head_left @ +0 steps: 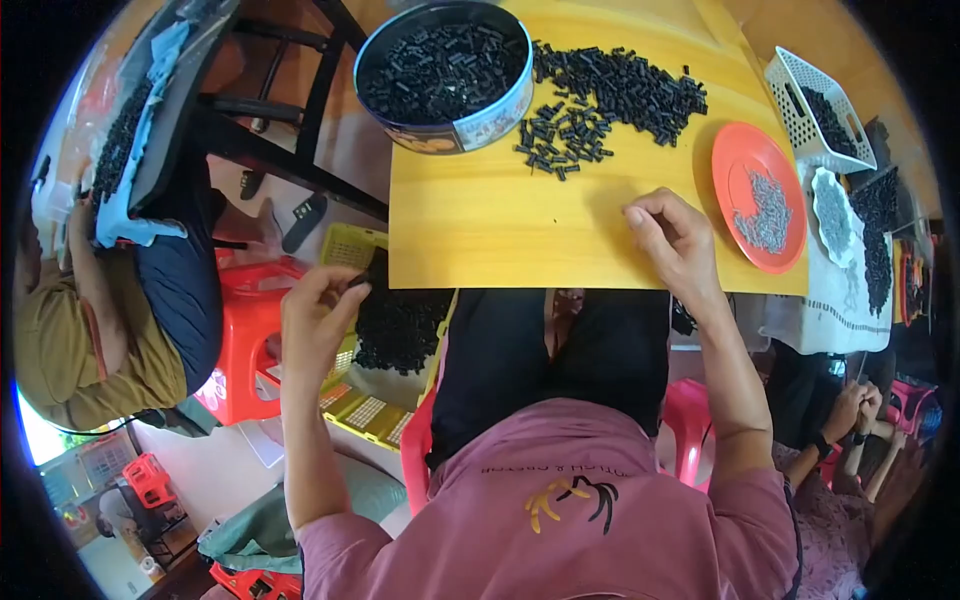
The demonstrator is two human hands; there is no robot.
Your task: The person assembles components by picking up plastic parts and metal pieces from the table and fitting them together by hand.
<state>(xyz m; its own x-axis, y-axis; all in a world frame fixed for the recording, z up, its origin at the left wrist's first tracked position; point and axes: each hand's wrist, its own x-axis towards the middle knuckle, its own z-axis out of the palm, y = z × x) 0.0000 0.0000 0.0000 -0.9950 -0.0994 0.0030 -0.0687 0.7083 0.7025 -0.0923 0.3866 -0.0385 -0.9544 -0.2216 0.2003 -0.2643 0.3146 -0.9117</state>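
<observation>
The left hand (315,315) has its thumb and fingers bent together above the yellow basket (349,243) of black parts, but I cannot tell whether a part is between them. The right hand (684,248), its fingers curled, is over the table (470,220) near the red plate (732,165) of small grey pins (768,222); I cannot tell what it grips. Loose black tubes (640,95) lie beside the round tin (495,122).
</observation>
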